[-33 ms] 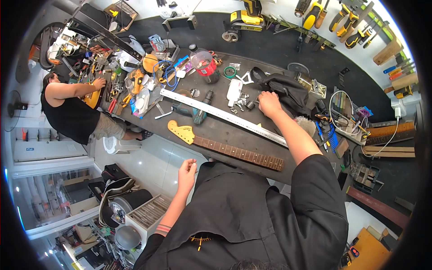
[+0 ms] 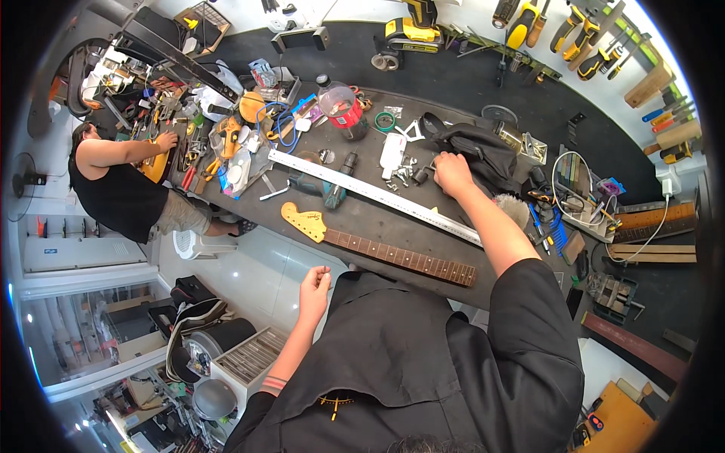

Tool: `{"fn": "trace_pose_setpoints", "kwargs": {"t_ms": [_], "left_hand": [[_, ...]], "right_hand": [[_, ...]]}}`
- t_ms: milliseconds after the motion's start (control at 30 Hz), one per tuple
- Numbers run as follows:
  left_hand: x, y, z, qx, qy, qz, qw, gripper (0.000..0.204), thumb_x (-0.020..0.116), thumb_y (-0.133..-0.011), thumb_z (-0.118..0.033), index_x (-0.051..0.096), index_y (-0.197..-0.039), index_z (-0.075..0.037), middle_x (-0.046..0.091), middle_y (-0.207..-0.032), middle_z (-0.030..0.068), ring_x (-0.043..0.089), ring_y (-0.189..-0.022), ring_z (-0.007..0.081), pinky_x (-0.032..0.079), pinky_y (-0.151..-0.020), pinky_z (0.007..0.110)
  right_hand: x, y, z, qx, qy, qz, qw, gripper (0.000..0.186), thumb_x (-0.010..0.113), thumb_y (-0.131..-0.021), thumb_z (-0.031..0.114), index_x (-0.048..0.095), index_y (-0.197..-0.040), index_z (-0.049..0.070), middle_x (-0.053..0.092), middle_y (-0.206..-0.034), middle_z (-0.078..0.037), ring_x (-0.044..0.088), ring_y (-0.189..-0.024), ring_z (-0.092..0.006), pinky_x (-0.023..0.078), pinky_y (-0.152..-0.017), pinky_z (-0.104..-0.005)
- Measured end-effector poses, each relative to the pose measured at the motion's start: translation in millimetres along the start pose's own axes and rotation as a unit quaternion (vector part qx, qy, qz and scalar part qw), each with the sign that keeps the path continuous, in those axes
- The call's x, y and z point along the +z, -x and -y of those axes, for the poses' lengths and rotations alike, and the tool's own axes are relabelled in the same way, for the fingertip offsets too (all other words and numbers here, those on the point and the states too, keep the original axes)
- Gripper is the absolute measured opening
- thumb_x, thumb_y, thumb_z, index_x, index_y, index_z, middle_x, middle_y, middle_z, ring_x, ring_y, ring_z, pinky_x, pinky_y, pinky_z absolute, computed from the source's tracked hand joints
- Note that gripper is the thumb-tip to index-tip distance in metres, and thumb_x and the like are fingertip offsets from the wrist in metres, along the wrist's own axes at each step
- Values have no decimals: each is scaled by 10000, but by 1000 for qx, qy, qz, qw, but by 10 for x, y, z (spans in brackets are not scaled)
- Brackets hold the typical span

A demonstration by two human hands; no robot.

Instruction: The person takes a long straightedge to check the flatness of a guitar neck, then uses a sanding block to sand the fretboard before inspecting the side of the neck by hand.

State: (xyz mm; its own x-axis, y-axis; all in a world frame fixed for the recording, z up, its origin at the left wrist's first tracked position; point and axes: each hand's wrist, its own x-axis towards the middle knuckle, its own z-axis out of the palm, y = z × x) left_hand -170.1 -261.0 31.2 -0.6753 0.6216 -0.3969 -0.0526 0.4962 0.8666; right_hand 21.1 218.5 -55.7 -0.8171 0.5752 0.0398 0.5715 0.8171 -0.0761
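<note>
My right hand (image 2: 452,175) reaches over the bench, its fingers pinched at a small dark item that I cannot make out. Just left of it sit a short black cylinder (image 2: 420,177) and several loose metal parts (image 2: 402,171). A black cloth bag (image 2: 483,155) lies right behind. My left hand (image 2: 314,290) hovers off the bench's front edge, fingers curled; what they hold, if anything, is hidden. Between the hands a guitar neck (image 2: 393,254) with a pale headstock lies along the edge. Beyond it a long white ruler (image 2: 370,189) stretches diagonally, partly over a teal drill (image 2: 337,190).
A cola bottle (image 2: 343,107), a white bottle (image 2: 393,155) and a green tape ring (image 2: 385,121) stand or lie farther back. Blue-handled tools (image 2: 557,230) are at the right. A co-worker (image 2: 117,177) is at the left end, with a white stool (image 2: 198,244) nearby.
</note>
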Motion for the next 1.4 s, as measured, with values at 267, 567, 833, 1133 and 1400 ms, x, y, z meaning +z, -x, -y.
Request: {"fn": "trace_pose_setpoints", "kwargs": {"t_ms": [267, 567, 833, 1133, 1400], "left_hand": [[118, -42, 67, -2, 23, 56, 998, 188, 659, -1120, -97, 671, -1269, 17, 686, -986, 23, 637, -861, 98, 580, -802, 303], [283, -100, 34, -12, 37, 74, 997, 157, 659, -1116, -76, 669, -1249, 8, 676, -973, 17, 628, -849, 95, 567, -800, 292], [336, -208, 192, -5, 31, 72, 997, 161, 665, -1113, -88, 677, -1244, 5, 675, -979, 17, 622, -864, 94, 577, -803, 287], [603, -325, 180, -2, 53, 77, 996, 153, 653, -1105, -56, 654, -1246, 5, 678, -1024, 36, 645, -871, 108, 593, -800, 302], [579, -299, 185, -15, 21, 86, 996, 129, 654, -1101, -64, 664, -1212, 2, 681, -994, 33, 660, -873, 115, 607, -821, 312]], "right_hand": [[-296, 212, 44, 178, -255, -154, 938, 165, 786, -952, 172, 700, -942, 31, 752, -979, -153, 745, -931, -362, 585, -839, -471], [-432, 412, 35, 276, -534, -224, 767, 268, 813, -1038, 232, 726, -1061, -20, 714, -866, -18, 628, -770, -100, 552, -724, -308], [-1220, -112, -325, 225, -590, -345, 694, 185, 746, -1099, 179, 687, -1107, 4, 658, -921, 27, 574, -815, -55, 494, -753, -247], [-1782, -823, -607, 238, -554, -470, 645, 229, 748, -1097, 208, 692, -1143, -10, 680, -927, 10, 592, -814, -70, 509, -765, -266], [-1782, -1439, -530, 251, -572, -497, 603, 239, 757, -1086, 206, 703, -1126, -23, 699, -914, -13, 610, -802, -78, 514, -747, -264]]}}
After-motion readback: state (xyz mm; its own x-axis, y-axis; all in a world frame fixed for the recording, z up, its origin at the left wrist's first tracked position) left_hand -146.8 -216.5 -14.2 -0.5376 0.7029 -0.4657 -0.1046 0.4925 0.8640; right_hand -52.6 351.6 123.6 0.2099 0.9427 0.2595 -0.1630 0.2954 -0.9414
